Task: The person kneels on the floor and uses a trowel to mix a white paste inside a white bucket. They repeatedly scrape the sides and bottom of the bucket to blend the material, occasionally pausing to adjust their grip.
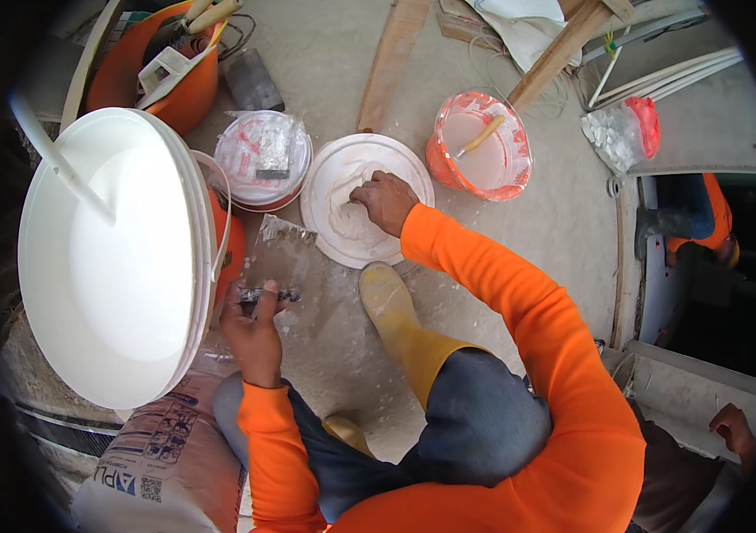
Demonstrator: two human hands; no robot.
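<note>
My left hand (pixel 256 336) grips the dark handle of a flat plastering trowel (pixel 278 256). The trowel's blade is smeared with dried material and points away from me, toward the tubs. My right hand (pixel 388 202) reaches into a round white tub (pixel 314 220), its fingers bent down at the surface of the whitish paste (pixel 349 223). The fingertips and whatever they may hold are hidden. Swirled ridges mark the paste around them.
A large white bucket (pixel 44 266) with a pipe stands left, beside a printed bag (pixel 171 460). Nearby are a lidded bucket (pixel 234 150), an orange tool tub (pixel 184 110) and an orange bucket (pixel 444 166) with a wooden-handled tool. A person (pixel 718 206) bends at right; another person's hand (pixel 732 426) shows below.
</note>
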